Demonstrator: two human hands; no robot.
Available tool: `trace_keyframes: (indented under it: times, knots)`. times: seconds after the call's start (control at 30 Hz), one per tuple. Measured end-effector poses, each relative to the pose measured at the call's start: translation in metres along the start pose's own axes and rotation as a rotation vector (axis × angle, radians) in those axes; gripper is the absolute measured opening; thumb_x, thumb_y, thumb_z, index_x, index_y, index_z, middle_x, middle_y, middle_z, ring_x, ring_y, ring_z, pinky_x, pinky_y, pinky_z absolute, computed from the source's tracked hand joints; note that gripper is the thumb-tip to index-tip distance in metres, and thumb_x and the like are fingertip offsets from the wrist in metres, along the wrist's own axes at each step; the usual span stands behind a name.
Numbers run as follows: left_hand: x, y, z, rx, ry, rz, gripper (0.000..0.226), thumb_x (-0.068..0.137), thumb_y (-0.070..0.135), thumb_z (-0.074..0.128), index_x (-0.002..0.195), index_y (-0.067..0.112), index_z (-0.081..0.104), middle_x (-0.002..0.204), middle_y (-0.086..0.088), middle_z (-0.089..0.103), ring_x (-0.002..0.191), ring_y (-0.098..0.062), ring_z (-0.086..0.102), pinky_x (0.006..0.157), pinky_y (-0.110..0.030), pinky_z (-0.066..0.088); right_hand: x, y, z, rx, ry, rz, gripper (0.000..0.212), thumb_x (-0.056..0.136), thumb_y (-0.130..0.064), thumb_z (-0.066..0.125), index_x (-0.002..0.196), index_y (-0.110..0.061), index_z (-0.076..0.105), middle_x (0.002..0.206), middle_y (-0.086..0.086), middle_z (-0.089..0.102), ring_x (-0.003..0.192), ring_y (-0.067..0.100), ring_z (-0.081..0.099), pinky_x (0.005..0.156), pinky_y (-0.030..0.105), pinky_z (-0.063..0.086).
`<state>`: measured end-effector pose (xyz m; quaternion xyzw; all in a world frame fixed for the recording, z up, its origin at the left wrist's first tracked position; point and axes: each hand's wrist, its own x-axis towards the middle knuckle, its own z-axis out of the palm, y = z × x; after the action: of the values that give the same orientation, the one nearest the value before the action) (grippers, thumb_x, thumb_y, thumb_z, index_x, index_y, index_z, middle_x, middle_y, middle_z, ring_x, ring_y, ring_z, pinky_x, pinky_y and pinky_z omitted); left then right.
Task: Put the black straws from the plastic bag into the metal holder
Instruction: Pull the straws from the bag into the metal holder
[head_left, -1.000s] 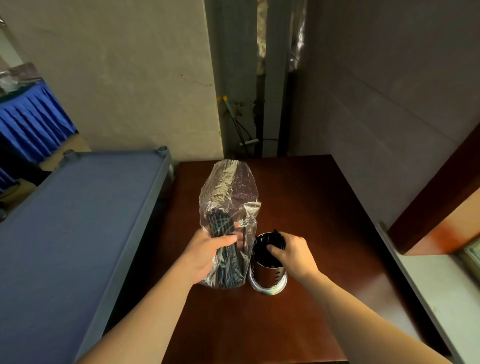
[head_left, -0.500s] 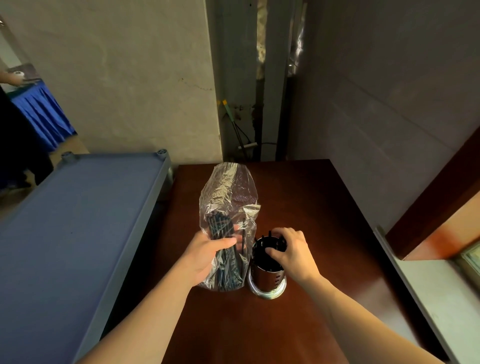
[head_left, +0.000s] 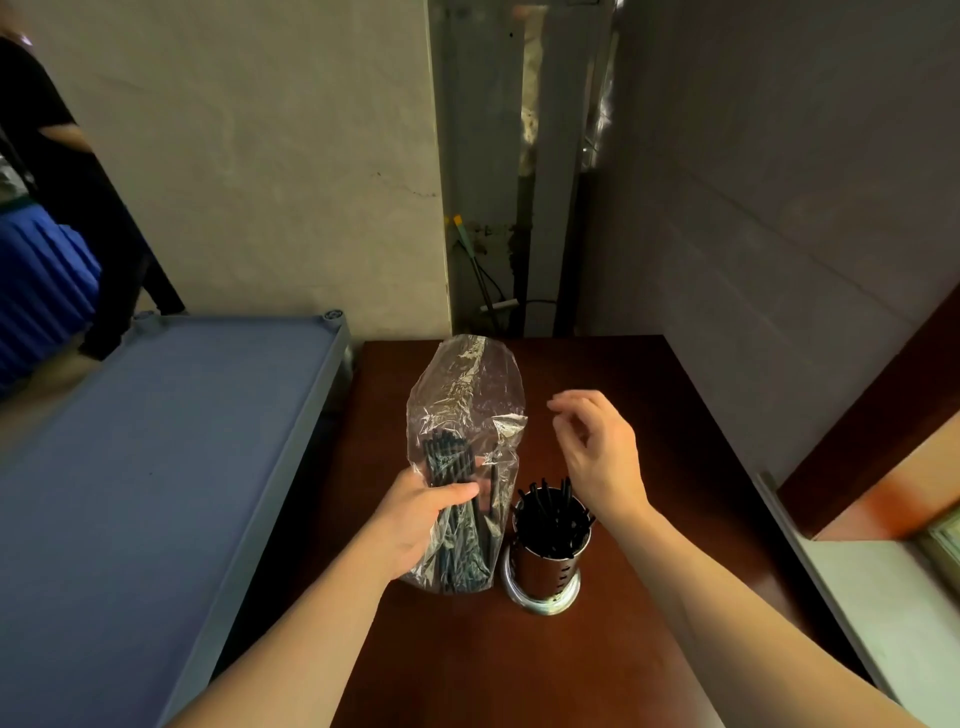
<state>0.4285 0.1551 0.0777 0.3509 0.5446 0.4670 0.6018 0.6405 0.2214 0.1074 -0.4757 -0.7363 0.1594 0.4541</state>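
Right hand (head_left: 597, 452) lifts off the holder (head_left: 545, 566), loose and empty; left hand (head_left: 415, 519) grips the bag (head_left: 467, 405). Careless reaching could tip the holder.

A dark wooden table (head_left: 649, 415) stands in a dim corner of pale walls (head_left: 260, 156), beside a blue-grey shelf (head_left: 156, 441).

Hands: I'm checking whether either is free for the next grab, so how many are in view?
2. The left hand grips the plastic bag of black straws; the right hand hovers empty beyond the metal holder.
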Motion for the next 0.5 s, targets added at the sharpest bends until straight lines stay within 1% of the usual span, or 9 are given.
trace_keyframes:
  times: [0.1, 0.2, 0.27, 0.37, 0.4, 0.47, 0.5]
  knots:
    - [-0.001, 0.001, -0.001, -0.007, 0.006, -0.003, 0.024, 0.086, -0.004, 0.071, 0.105, 0.01, 0.075, 0.107, -0.007, 0.079, 0.103, -0.011, 0.072, 0.097, -0.033, 0.041, 0.018, -0.024, -0.004, 0.041, 0.042, -0.105, 0.02, 0.095, 0.002, 0.06, 0.105, -0.007, 0.074, 0.11, 0.001, 0.069, 0.099, 0.009, 0.065, 0.086, 0.022, 0.054]
    - [-0.002, 0.0, -0.003, 0.017, -0.015, 0.019, 0.023, 0.087, -0.006, 0.068, 0.105, 0.006, 0.074, 0.105, -0.015, 0.079, 0.099, -0.014, 0.075, 0.097, -0.033, 0.042, 0.029, -0.047, -0.004, 0.066, 0.023, -0.211, 0.021, 0.095, 0.003, 0.059, 0.104, -0.007, 0.074, 0.108, 0.002, 0.072, 0.098, 0.009, 0.067, 0.087, 0.016, 0.053]
    - [-0.003, 0.001, -0.003, 0.027, -0.02, 0.036, 0.02, 0.088, -0.007, 0.066, 0.102, 0.004, 0.075, 0.104, -0.021, 0.077, 0.096, -0.015, 0.075, 0.097, -0.033, 0.043, 0.033, -0.059, -0.003, 0.08, -0.076, -0.236, 0.023, 0.096, 0.0, 0.057, 0.11, -0.009, 0.073, 0.109, 0.001, 0.073, 0.101, 0.006, 0.066, 0.087, 0.013, 0.051]
    - [-0.006, 0.002, -0.005, 0.007, -0.015, 0.041, 0.02, 0.089, -0.005, 0.067, 0.104, 0.005, 0.074, 0.104, -0.021, 0.077, 0.093, -0.012, 0.076, 0.094, -0.032, 0.042, 0.038, -0.068, -0.001, 0.039, -0.353, -0.185, 0.032, 0.095, -0.01, 0.057, 0.127, -0.014, 0.066, 0.116, -0.004, 0.072, 0.106, 0.002, 0.063, 0.09, 0.01, 0.047]
    - [-0.006, 0.003, -0.006, -0.003, -0.014, 0.039, 0.02, 0.089, -0.004, 0.067, 0.106, 0.005, 0.074, 0.105, -0.02, 0.077, 0.093, -0.011, 0.075, 0.093, -0.032, 0.041, 0.039, -0.069, -0.001, 0.01, -0.445, -0.163, 0.039, 0.094, -0.013, 0.059, 0.132, -0.015, 0.062, 0.118, -0.005, 0.071, 0.108, 0.003, 0.063, 0.093, 0.014, 0.048]
    - [-0.007, 0.004, -0.009, -0.023, -0.01, 0.03, 0.02, 0.09, -0.002, 0.066, 0.106, 0.007, 0.074, 0.105, -0.017, 0.078, 0.095, -0.011, 0.075, 0.096, -0.034, 0.04, 0.039, -0.07, 0.001, -0.09, -0.564, -0.147, 0.051, 0.09, -0.017, 0.062, 0.14, -0.019, 0.054, 0.12, -0.006, 0.07, 0.115, 0.01, 0.062, 0.102, 0.034, 0.048]
    - [-0.007, 0.005, -0.01, -0.038, -0.001, 0.024, 0.02, 0.091, -0.002, 0.066, 0.105, 0.008, 0.074, 0.104, -0.014, 0.079, 0.097, -0.012, 0.074, 0.099, -0.036, 0.04, 0.039, -0.07, 0.002, -0.157, -0.599, -0.144, 0.055, 0.089, -0.017, 0.063, 0.142, -0.02, 0.051, 0.12, -0.006, 0.07, 0.117, 0.014, 0.06, 0.104, 0.042, 0.045]
